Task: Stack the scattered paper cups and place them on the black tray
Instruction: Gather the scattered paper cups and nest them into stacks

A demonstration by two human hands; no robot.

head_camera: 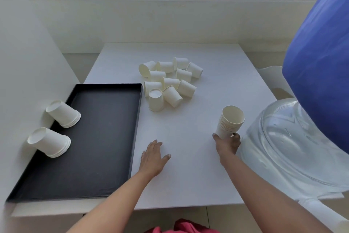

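Note:
My right hand (227, 145) grips the base of a stack of white paper cups (231, 121), mouth up and tilted, above the white table at the right. Flat on the table near the tray's right edge, my left hand (154, 156) rests with fingers spread and holds nothing. A heap of several loose paper cups (170, 83) lies on the table's middle, most on their sides, one upside down at the front. The black tray (105, 138) sits at the left with two upside-down cup stacks (63, 114) (50, 142) along its left side.
The white table (188, 166) ends close in front of me. A white wall panel (20, 63) stands against the tray's left. A large clear water bottle (294, 146) and a blue object (321, 59) crowd the right edge.

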